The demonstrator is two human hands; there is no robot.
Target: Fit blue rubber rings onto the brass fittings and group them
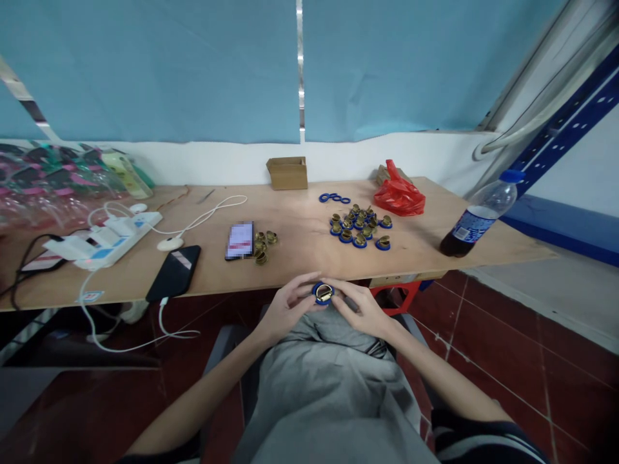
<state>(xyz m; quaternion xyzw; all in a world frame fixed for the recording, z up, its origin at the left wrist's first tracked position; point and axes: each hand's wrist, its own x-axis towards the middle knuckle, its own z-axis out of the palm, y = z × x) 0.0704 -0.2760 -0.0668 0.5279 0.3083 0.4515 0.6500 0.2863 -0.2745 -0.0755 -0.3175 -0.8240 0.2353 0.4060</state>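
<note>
Between both hands, just past the table's front edge and above my lap, is a round piece point(323, 293) with a blue ring and gold-coloured metal inside. My left hand point(290, 306) grips its left side with the fingers. On the right side, my right hand point(358, 305) pinches the same piece. Several blue-ringed gold pieces point(359, 225) lie in a cluster on the table. Nearer the middle sit several gold metal parts without blue rings point(261, 246). Behind the cluster lie several bare blue rings point(333, 198).
The wooden table point(300, 222) holds a lit phone point(240, 240), a black phone point(174, 273), a white power strip point(120, 240) with cables, plastic bottles point(58, 187), a cardboard box point(289, 173), a red bag point(400, 194) and a dark drink bottle point(478, 219).
</note>
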